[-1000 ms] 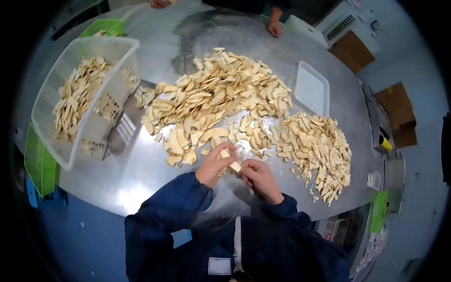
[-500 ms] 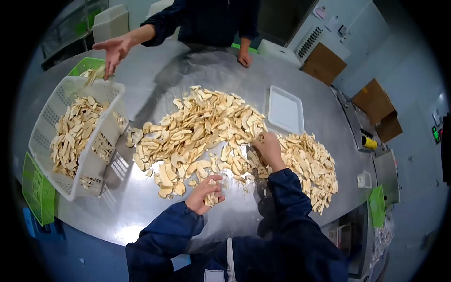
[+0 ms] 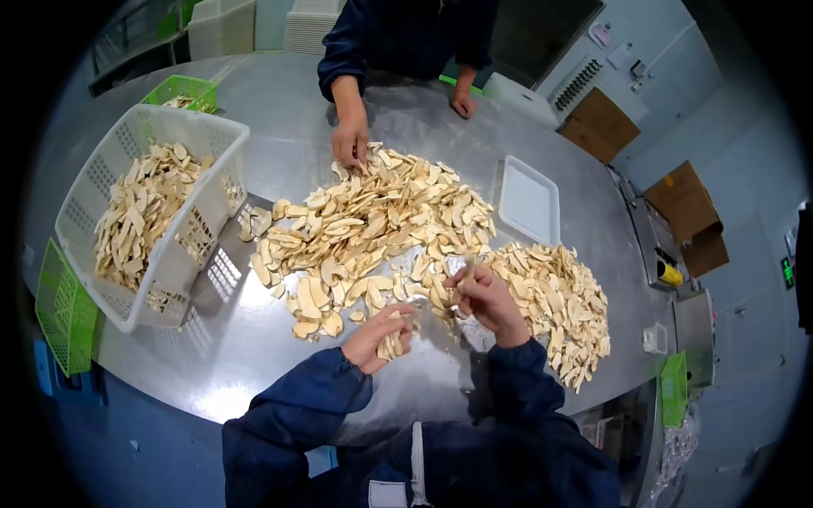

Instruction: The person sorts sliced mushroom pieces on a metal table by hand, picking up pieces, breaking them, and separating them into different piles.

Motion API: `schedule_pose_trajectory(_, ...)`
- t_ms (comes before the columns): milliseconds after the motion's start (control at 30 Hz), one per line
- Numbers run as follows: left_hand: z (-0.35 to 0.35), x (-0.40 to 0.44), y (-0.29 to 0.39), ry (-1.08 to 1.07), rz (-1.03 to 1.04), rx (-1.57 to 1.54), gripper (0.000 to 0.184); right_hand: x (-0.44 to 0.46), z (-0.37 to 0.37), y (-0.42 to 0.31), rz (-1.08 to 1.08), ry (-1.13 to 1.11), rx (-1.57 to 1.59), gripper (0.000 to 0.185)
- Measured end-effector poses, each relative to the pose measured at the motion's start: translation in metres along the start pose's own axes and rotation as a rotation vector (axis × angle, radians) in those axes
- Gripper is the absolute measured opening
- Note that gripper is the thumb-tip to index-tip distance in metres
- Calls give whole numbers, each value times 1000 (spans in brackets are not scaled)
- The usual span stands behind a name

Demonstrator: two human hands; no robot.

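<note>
Left hand [image 3: 370,340] is cupping a few slices [image 3: 390,345] over the bench [image 3: 279,377], inward of its near edge; fingers are curling loosely round them. Right hand [image 3: 493,303] is pinching what looks like one slice [image 3: 470,267], thumb and fingertips nearly meeting, above the near side of the main heap [image 3: 364,220].

Risks (judged): loosening the left fingers could be letting slices slip, as ends are poking out. Main heap and second heap [image 3: 563,309] are meeting right of centre; a sideways brush of the right sleeve [image 3: 527,381] could be mixing them. The second heap's tail is lying close to the near-right edge, so a push could be sending pieces over. A co-worker's hand [image 3: 349,142] is touching the main heap's far side; a long reach could be colliding.

Room: bare steel is running along the near edge. Basket [image 3: 240,134] is blocking the left edge; tray [image 3: 552,203] is limiting far-right movement.
</note>
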State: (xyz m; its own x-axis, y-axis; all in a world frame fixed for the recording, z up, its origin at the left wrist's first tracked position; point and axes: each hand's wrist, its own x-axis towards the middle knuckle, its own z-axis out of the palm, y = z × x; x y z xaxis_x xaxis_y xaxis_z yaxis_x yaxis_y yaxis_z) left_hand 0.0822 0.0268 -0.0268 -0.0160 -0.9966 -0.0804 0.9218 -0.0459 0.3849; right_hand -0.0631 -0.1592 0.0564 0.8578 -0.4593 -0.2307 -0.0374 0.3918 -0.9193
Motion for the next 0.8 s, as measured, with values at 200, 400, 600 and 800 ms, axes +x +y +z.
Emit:
schedule_pose_trajectory(200,2,0,-2,-39,-255,-178,55,-22,61,6,-221,-44,-990,16)
schedule_pose_trajectory(400,5,-4,1,-15,-254,-123,45,-15,52,13,-629,-312,-1222,46)
schedule_pose_trajectory(600,9,-3,3,-18,-187,-44,54,28,-10,-7,-414,224,-1142,25)
schedule_pose_trajectory(800,7,-3,1,-105,-98,-47,59,83,-46,0,-434,399,-1478,26)
